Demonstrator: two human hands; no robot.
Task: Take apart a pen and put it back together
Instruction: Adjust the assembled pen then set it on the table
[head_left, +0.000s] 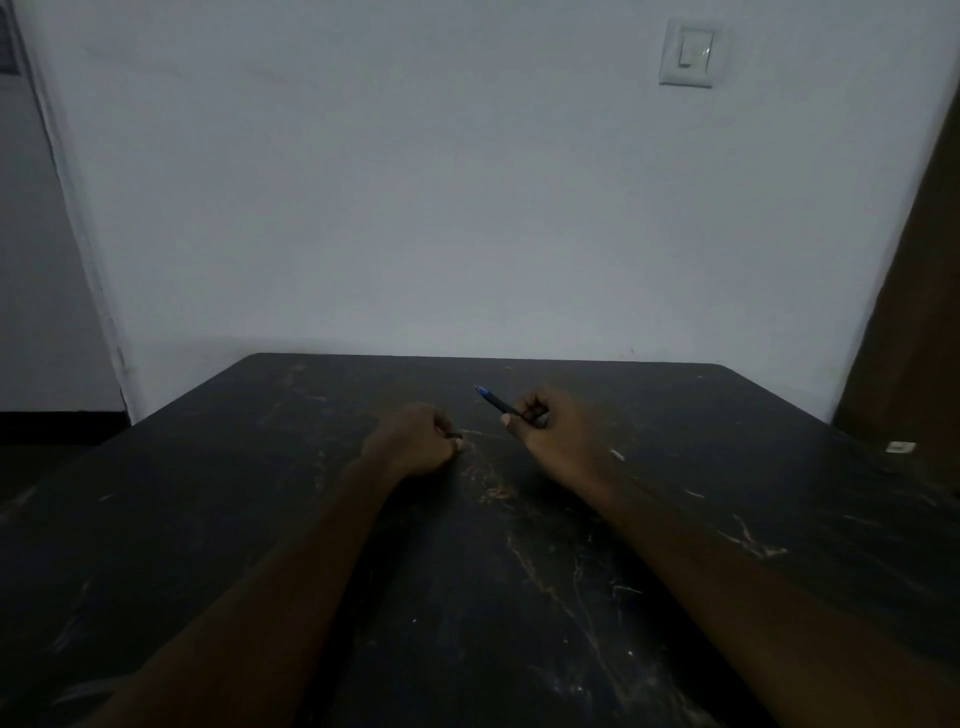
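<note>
My right hand grips a dark pen with a blue front end; its tip points up and to the left, away from me, above the black table. My left hand rests on the table a short way to the left, its fingers curled round a small dark piece that only just shows at the fingertips. What that piece is stays unclear in the dim light. The two hands are apart.
A small pale sliver lies on the table just right of my right hand. A little white object sits by the table's right edge. A white wall with a light switch stands behind the table; a brown door is at the right.
</note>
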